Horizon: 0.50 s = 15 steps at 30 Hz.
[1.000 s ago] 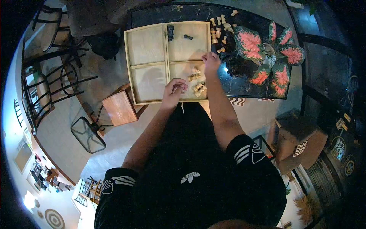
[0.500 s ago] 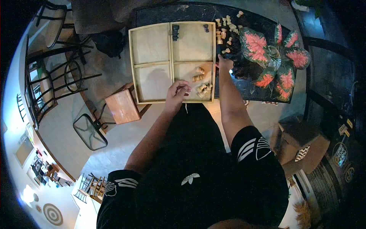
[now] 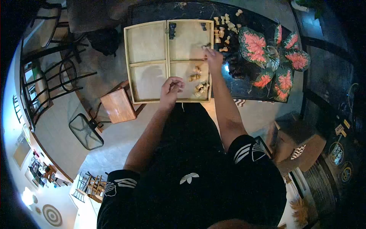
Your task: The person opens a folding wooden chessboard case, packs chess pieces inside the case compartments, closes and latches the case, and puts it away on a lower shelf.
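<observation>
About five small pale wooden chess pieces [image 3: 198, 89] lie in the near-right compartment of one shallow, light-wood, four-compartment box [image 3: 146, 44], dark chess pieces [image 3: 172, 31] in its far-right one, both left compartments bare. Left hand [image 3: 171, 89] over the box, fingers loosely curled, any hold impossible to tell; right hand [image 3: 214, 60] at the far-right compartment's edge, fingers drawn together, a blurred shape at the tips, grip unclear. Box sits on one black marbled table [image 3: 246, 89], roughly a dozen pale pieces [image 3: 221, 33] alongside, then one pink-and-green-leaved plant [image 3: 295, 60]; grey floor [image 3: 118, 139] and one brown wooden-topped stool [image 3: 118, 107] beyond.
</observation>
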### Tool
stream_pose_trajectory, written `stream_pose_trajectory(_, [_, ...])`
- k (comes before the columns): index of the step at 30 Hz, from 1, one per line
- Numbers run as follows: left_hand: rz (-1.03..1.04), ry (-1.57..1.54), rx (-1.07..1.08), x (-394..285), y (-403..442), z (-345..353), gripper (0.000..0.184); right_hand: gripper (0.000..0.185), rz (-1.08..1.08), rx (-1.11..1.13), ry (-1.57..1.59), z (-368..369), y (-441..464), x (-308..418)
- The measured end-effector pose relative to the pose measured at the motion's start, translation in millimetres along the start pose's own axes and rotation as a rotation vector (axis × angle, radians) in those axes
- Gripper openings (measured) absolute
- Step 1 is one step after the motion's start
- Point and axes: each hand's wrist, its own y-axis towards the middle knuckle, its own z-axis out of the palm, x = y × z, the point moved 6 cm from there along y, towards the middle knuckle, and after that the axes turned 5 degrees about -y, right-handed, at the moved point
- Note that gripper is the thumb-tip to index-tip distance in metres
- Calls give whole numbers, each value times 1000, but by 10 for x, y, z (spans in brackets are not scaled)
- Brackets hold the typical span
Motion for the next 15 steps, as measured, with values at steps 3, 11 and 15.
stream_pose_trajectory(3, [3,24,23,12,69,49,15,27,141,181,190,164,-183,348])
stream_pose_trajectory(11, [27,141,186,97,425,601,11,17,117,-84,-106,-835,-307,-442])
stream_pose_trajectory(15, [207,385,302,167,877,1120,10,17,8,-186,-424,-1203,-521,-952])
